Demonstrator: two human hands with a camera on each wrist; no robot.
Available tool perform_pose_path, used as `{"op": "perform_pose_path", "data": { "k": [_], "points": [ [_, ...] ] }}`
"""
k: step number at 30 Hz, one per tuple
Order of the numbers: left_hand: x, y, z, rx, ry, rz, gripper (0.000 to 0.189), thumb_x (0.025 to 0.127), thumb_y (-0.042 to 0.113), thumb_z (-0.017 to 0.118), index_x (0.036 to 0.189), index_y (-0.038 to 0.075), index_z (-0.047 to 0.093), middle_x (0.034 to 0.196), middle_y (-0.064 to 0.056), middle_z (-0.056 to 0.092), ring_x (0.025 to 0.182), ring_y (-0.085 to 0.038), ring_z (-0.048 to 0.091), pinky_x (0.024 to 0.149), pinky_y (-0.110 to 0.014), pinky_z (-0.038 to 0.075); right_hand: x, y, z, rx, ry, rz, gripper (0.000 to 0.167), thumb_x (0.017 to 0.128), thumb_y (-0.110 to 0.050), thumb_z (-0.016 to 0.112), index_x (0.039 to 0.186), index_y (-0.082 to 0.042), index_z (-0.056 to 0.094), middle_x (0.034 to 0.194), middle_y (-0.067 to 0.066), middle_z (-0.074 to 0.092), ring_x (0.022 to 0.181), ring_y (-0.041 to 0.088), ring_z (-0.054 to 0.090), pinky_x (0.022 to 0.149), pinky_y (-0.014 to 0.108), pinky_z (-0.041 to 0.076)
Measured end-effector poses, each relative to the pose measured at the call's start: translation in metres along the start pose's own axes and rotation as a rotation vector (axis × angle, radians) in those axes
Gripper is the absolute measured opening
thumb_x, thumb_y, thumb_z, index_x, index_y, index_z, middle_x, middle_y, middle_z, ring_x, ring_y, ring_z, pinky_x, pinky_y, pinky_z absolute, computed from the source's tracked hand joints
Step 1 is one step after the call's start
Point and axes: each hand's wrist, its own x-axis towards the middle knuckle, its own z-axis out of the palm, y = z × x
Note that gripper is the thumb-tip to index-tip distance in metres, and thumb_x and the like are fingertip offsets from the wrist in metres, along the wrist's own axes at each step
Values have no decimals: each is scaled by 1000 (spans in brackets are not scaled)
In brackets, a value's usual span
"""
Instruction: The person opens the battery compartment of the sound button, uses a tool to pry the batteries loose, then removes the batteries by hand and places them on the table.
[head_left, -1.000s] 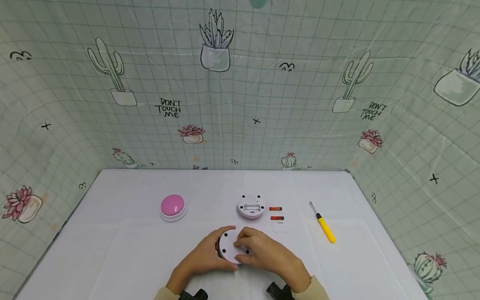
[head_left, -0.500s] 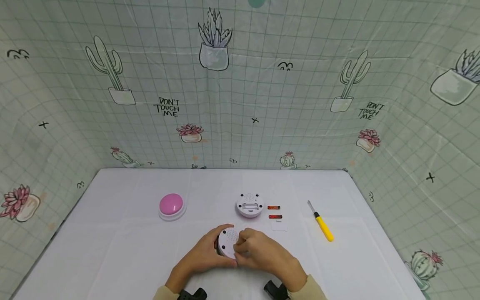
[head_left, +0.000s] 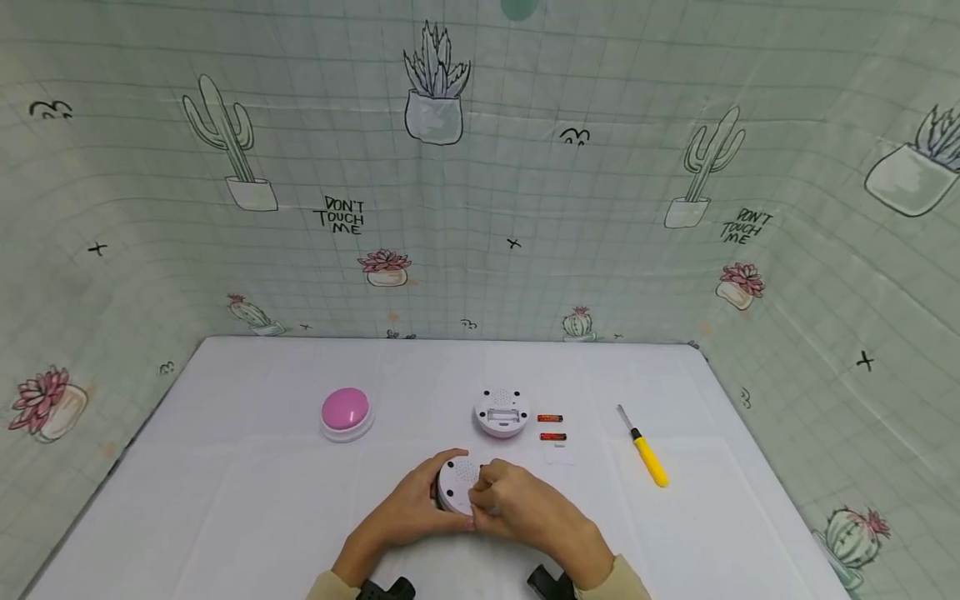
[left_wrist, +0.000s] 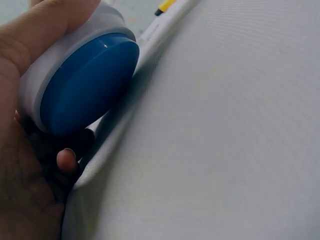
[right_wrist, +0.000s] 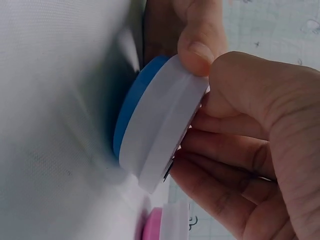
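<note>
My left hand (head_left: 431,498) grips a round push button (head_left: 456,483), thumb and fingers spread around its white rim. Its underside, with black rubber feet and small speaker holes, faces up in the head view. In the left wrist view its blue dome (left_wrist: 95,82) points down, close over the cloth. Bent fingers of my right hand (head_left: 517,504) press at the underside, covering its right part. The right wrist view shows those fingertips along the white base (right_wrist: 162,117), the right thumb by the left one. Whether a small part is pinched there I cannot tell.
A second button (head_left: 502,414) lies upside down with its battery slot bare. Beside it are two orange batteries (head_left: 551,418) and a small white cover (head_left: 558,454). A pink-domed button (head_left: 346,410) stands left; a yellow-handled screwdriver (head_left: 649,460) lies right.
My right hand has shifted slightly left and its fingers have curled in more, hiding more of the button's underside. The left hand's grip stays the same.
</note>
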Motion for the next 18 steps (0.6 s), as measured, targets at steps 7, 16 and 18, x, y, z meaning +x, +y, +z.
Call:
{"op": "perform_pose_path", "data": {
  "k": [7,16,18],
  "points": [
    [-3,0,1,38,-14,18,92,74,31,93,150,10,47,133,-5,63,115,-12,58,103,-25,43,0,3,-2,106,-20,6,12,76,1,75,82,-10,77,79,-5,66,72,-3,55,67,5,42],
    [-1,0,1,17,-27,-3,93,74,35,93,151,12,46,132,2,63,113,-9,58,100,-22,44,-3,5,-17,269,-245,219,10,89,-9,75,97,-9,81,99,-3,72,91,4,65,83,16,52],
    [-1,0,0,13,-29,-4,92,74,34,93,150,12,47,131,1,63,114,-9,59,100,-21,43,-4,5,-22,310,-323,305,12,91,-11,75,101,-9,81,104,-4,71,96,4,65,88,21,53]
  ]
}}
